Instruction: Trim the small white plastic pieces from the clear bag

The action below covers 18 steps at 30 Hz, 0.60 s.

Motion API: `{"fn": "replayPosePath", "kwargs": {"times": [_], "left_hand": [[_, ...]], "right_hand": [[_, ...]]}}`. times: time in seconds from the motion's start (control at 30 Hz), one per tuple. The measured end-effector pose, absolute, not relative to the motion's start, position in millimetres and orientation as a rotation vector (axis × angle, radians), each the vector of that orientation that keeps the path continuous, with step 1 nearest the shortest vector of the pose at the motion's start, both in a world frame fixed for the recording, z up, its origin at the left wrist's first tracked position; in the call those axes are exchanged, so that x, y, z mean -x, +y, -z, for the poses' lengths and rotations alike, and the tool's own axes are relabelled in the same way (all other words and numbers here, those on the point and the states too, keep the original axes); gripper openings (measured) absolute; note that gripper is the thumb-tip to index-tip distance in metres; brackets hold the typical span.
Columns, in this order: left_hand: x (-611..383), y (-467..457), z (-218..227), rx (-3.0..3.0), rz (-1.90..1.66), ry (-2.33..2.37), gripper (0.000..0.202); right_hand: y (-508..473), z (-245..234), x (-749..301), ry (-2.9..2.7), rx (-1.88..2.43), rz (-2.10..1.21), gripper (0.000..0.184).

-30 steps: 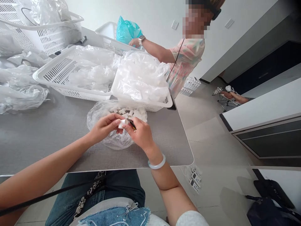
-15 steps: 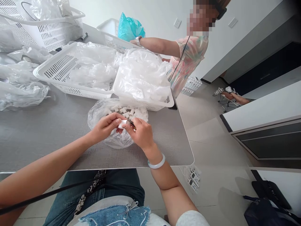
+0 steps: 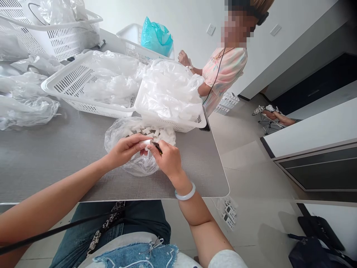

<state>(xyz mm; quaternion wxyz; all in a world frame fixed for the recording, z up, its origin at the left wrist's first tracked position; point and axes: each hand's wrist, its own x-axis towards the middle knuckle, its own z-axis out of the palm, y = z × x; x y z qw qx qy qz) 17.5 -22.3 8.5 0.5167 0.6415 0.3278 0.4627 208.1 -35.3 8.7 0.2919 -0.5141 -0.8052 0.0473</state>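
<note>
My left hand (image 3: pixel 122 150) pinches a small white tube-like plastic piece (image 3: pixel 147 142) between thumb and fingers. My right hand (image 3: pixel 169 159) is closed on a slim dark knife-like tool (image 3: pixel 157 146) with a touch of yellow on its handle; its tip meets the right end of the white piece. Just beneath both hands lies an open clear plastic bag (image 3: pixel 141 168). Several white fittings (image 3: pixel 145 131), some looking T-shaped, are in it, partly covered by my fingers.
Behind the bag stand a white basket (image 3: pixel 92 108) and a fuller basket (image 3: pixel 181 126), both holding clear bags. A blue-green bag (image 3: pixel 156 37) sits in a far basket. Loose clear bags (image 3: pixel 25 111) lie left. Another person (image 3: pixel 223 70) stands beyond the table's right end.
The other person has drawn an arm back from the blue-green bag. My hands stay in nearly the same place, with the tool's angle on the white piece slightly shifted.
</note>
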Motion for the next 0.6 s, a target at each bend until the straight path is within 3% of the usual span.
{"fn": "replayPosePath", "kwargs": {"times": [0.6], "left_hand": [[-20.0,-19.0,-12.6,-1.370,-1.259,0.802,0.025]], "right_hand": [[-37.9,-14.3,-205.4,-2.200,1.426,-0.133,0.066]]}}
